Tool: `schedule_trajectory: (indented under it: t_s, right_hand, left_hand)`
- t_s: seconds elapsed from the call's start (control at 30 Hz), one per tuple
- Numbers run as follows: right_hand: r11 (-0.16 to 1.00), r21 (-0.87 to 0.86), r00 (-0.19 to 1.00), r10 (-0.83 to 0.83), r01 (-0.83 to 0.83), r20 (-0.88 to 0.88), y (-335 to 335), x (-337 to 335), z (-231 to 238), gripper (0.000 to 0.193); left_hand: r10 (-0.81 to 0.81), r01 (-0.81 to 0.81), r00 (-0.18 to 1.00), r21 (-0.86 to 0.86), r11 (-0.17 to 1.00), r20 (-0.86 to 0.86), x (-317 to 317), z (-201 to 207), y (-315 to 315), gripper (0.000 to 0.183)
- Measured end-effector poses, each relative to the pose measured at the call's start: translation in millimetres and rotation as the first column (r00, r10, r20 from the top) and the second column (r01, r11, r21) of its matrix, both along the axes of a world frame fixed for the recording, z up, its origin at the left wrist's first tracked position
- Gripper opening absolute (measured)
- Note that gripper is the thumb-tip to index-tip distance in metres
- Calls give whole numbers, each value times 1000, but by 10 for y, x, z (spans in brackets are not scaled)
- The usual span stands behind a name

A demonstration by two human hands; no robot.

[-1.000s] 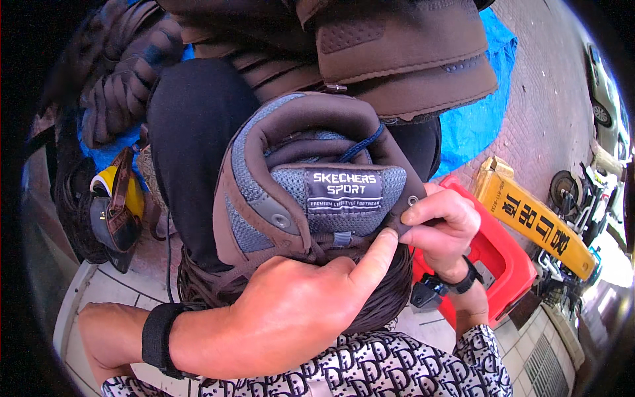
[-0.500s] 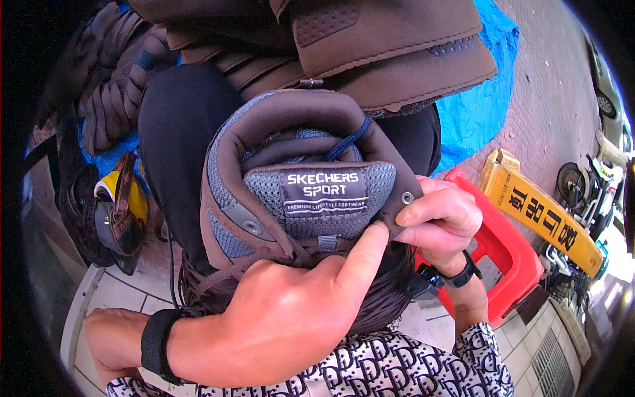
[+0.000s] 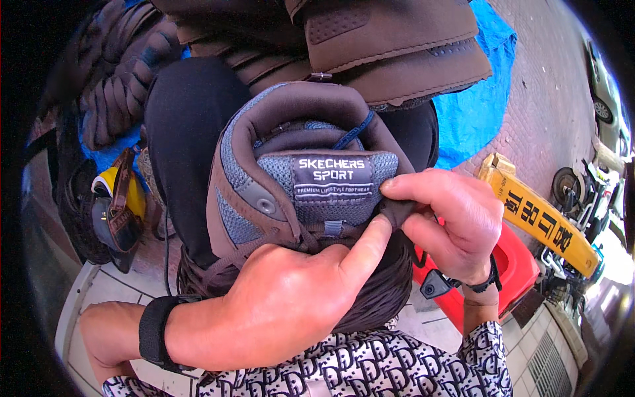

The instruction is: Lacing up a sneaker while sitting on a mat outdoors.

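A brown and grey-blue shoe upper (image 3: 226,188) lies over my lap with its padded collar facing away from me. Its mesh tongue (image 3: 314,208) carries a dark label, and a blue cord (image 3: 354,129) loops inside the opening. My right hand (image 3: 460,215) pinches the brown eyelet flap at the right side, thumb against the tongue's edge; the eyelet is covered. Across the front reaches my left hand (image 3: 284,294), closed at the upper, its index finger stretched out to the same flap. The left hand's thumb and lower fingers are hidden, as is the upper's underside.
Several brown stitched pieces (image 3: 397,73) are stacked beyond my knees, over a blue tarp (image 3: 473,126). Dark cords (image 3: 377,298) bunch below the upper. At the right are a red plastic stool-like item (image 3: 512,264) and a yellow board (image 3: 539,218). A yellow-and-dark bag (image 3: 122,205) sits left.
The right hand has shifted its grip on the flap, now covering the eyelet, with its thumb at the tongue. The upper sits slightly farther right in view. The left index finger remains at the flap.
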State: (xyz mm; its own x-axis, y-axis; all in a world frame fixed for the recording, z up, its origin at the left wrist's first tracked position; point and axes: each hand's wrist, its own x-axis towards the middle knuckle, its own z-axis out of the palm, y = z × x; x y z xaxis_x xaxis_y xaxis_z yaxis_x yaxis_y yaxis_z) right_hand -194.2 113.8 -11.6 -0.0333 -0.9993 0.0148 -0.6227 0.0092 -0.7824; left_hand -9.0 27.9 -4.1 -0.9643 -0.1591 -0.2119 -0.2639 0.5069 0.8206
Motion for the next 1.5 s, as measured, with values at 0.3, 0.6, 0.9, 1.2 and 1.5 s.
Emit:
schedule_trajectory:
  t_s: [0.3, 0.6, 0.9, 1.2, 1.5]
  right_hand:
    - [999, -41, 970, 27, -18, 243, 8, -75, -167, 34]
    - [870, -469, 988, 136, -152, -68, -112, -124, -433, 27]
    - [819, -573, 999, 36, -24, 9, -164, -28, -564, 23]
    - [878, -466, 980, -24, 114, 195, -197, 92, -534, 21]
    - [922, -388, 936, 132, 5, 327, -390, 104, -89, 20]
  left_hand:
    - [-16, 16, 1000, -30, 999, 18, 18, 6, 10, 56]
    - [152, -155, 987, -52, 987, -45, -124, 177, -185, 38]
    - [-19, 37, 998, -345, 938, 57, -490, 87, -397, 6]
    - [77, -86, 996, -312, 946, -43, -309, 313, -522, 6]
    - [29, -294, 885, -510, 808, -465, -171, 538, -414, 9]
